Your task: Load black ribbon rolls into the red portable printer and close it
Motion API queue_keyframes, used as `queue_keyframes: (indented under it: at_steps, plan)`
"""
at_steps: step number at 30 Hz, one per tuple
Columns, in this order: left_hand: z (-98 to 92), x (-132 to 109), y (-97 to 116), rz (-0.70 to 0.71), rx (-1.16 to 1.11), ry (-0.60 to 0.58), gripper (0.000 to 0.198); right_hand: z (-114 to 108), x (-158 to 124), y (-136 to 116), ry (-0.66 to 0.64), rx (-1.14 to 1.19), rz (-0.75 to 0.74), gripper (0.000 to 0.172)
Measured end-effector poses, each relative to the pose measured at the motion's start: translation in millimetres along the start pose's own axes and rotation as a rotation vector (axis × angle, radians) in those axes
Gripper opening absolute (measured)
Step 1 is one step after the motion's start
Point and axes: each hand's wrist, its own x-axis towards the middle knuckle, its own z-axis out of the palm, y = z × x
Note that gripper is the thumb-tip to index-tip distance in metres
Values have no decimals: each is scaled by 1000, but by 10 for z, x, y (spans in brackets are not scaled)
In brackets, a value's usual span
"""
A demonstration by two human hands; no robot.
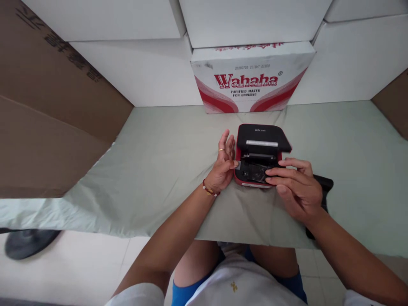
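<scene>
A small black-and-red device [264,136], which looks like a compact printer, sits on the cloth with its black lid raised at the back. Inside its front part lies a dark, shiny panel [256,172]. My left hand [225,168] grips the device's left side, thumb on a grey tab [237,165] and the other fingers stretched up alongside. From the right, my right hand [298,185] holds the right rim. Its index finger is on the edge, the middle fingers rest on the panel, and the thumb is near the front corner; the fingers partly hide the panel.
A black object [323,185] lies partly behind my right hand and wrist. A white and red water carton [251,80] stands at the back before stacked white boxes [127,68]. Brown cardboard [57,119] rises at the left. The pale green cloth [165,157] hangs over the front edge.
</scene>
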Motion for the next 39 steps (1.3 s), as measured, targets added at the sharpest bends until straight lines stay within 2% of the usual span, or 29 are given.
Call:
queue_keyframes:
  at_steps: [3, 6, 8, 10, 13, 15, 18, 20, 23, 27, 33, 39]
  plan:
    - [0, 18, -18, 19, -7, -7, 109, -9, 20, 11, 8, -23, -15, 21]
    - [22, 20, -19, 37, -10, -6, 97, -94, 130, -2, -53, 39, -16, 20]
    - [41, 20, -11, 37, -35, 15, 88, -177, 274, -4, -118, 119, 94, 27]
    - [51, 28, -2, 23, -85, 61, 77, -250, 468, 29, -193, 125, 304, 32]
    - [43, 62, -1, -19, -149, 161, 55, -276, 810, 161, -419, 17, 581, 29]
    - [32, 92, -10, -41, -170, 226, 43, -219, 1032, 272, -628, -90, 668, 26]
    - [27, 126, -23, -57, -187, 279, 30, -48, 1277, 383, -892, -393, 596, 29]
    - [36, 138, -27, -59, -195, 305, 25, 81, 1353, 401, -984, -612, 484, 30]
    - [61, 137, -26, -19, -178, 382, 17, 231, 1360, 373, -999, -766, 442, 28]
    - [99, 101, -11, 5, -144, 421, 14, 304, 1310, 316, -984, -758, 469, 23]
    - [169, 32, 58, -28, -110, 358, 20, 210, 1249, 261, -911, -734, 541, 40]
    - [178, 20, 142, -74, -103, 333, 22, 100, 1049, 315, -747, -510, 635, 40]
